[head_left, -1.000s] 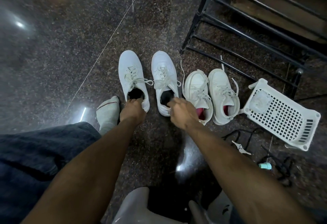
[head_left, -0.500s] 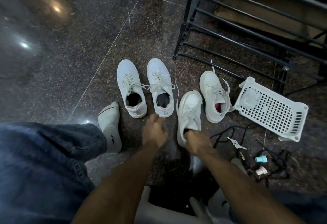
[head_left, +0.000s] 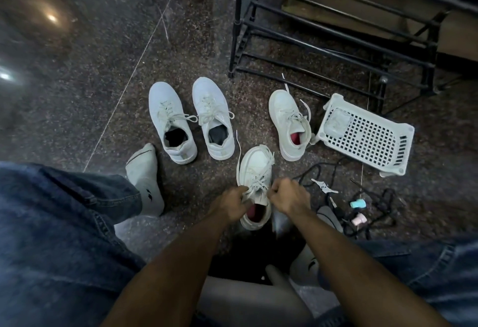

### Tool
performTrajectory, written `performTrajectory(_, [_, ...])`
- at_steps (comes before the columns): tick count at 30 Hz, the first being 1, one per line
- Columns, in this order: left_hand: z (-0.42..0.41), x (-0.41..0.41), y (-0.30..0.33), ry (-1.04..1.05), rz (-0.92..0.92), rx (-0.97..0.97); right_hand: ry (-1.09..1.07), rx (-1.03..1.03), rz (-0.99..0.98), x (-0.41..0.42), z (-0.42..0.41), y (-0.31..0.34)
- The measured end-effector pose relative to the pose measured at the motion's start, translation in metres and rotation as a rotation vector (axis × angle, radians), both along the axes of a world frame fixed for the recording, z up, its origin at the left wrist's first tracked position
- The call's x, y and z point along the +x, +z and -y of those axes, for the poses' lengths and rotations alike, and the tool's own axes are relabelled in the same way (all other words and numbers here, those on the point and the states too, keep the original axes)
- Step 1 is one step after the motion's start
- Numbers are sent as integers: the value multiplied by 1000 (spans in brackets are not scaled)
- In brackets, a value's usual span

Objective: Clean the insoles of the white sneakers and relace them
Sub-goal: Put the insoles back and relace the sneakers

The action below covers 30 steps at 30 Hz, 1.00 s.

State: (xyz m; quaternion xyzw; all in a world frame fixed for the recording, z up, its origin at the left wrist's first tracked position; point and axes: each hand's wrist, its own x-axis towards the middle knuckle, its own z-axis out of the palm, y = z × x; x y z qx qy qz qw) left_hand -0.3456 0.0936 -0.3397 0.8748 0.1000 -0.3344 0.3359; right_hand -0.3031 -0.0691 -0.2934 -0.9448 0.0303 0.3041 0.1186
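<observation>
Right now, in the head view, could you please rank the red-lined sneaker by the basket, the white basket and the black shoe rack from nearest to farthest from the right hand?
From the right hand:
1. Red-lined sneaker, just beyond the hand.
2. White basket, beyond and to the right.
3. Black shoe rack, at the back.

Single head-mounted wide-angle view, directed steeply downward and forward from a seated position; the floor [head_left: 77, 73] lies close below, with edge distortion evident.
</observation>
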Motion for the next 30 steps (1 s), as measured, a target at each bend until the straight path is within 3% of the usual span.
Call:
performTrajectory(4, [6,4,2,39,-15,63,-21,37,-119,-2,2,-9])
performTrajectory(11, [11,10,6,-12,-60,140,107,-10,-90,-19,5,-20])
performTrajectory(15, [19,15,6,30,-123,113,14,70,-118,-21,14,-24])
performTrajectory(22, [23,25,8,334,-42,-209,-148,249,-155,-11,3,-24])
performTrajectory(27, [27,42,34,722,-192,-588,-549,578,-275,-9,12,-13])
performTrajectory(30, [25,43,39,766,-170,-666,-702,764,-317,-6,17,-6])
